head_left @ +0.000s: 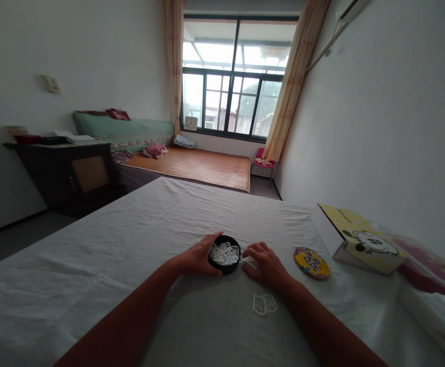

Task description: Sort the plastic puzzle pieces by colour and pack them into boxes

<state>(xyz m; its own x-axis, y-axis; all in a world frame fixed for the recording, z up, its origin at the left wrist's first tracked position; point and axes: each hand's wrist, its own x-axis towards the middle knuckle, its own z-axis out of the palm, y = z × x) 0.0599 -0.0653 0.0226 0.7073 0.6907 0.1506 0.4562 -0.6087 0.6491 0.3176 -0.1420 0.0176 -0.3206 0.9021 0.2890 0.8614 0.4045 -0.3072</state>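
Note:
A round black container [228, 270] sits on the white-covered table, filled with a heap of small white lattice pieces [226, 253]. My left hand [201, 256] is curved around its left side, thumb near the front and fingers toward the back. Just right of the container, my right hand [263, 262] has its fingers curled over white lattice pieces [250, 262]; how many is hidden. Closer to me, two flat white lattice pieces [259, 304] overlap on the cloth. A yellow round lid-like disc [311, 263] with coloured lettering lies right of my right hand.
A yellow and white box [360, 237] with a cartoon face stands at the right, beside a clear plastic bag [428, 260] with reddish contents. White cloth [131, 229] covers the table. Beyond are a bed with a mat [203, 165], a dark cabinet [65, 173] and a pink chair [262, 159].

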